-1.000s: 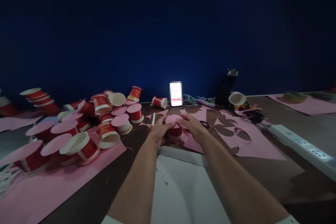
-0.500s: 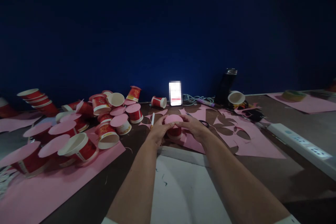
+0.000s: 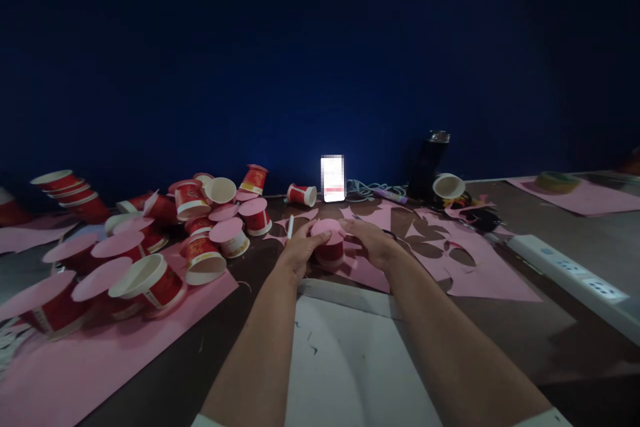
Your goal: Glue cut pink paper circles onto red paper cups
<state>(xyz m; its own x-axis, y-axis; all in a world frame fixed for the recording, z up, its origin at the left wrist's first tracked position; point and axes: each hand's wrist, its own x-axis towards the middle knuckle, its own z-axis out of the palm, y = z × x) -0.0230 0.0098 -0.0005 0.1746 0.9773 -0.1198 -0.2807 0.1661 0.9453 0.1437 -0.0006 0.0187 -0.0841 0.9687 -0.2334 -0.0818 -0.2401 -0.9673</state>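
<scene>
A red paper cup (image 3: pixel 330 255) stands upside down in front of me, capped by a round pink paper disc (image 3: pixel 326 229). My left hand (image 3: pixel 301 247) is wrapped around the cup's left side, its thumb lying on the disc. To the right of the cup, my right hand (image 3: pixel 371 240) is open and apart from it, fingers stretched toward the disc's far edge. Pink paper with round holes cut out (image 3: pixel 367 269) lies beneath and beside that hand. A white stick-like pen (image 3: pixel 291 227) lies just beyond my left hand.
Many red paper cups (image 3: pixel 165 283), several topped with pink discs, crowd the left side. A lit phone (image 3: pixel 333 179) leans at the back beside cables (image 3: pixel 365 189). A dark bottle (image 3: pixel 429 163) and a power strip (image 3: pixel 570 273) are on the right. A white board (image 3: pixel 350 347) lies nearest me.
My right hand has let go of the capped cup and moved slightly to the right. My left hand stays on the cup, its thumb still on the disc.
</scene>
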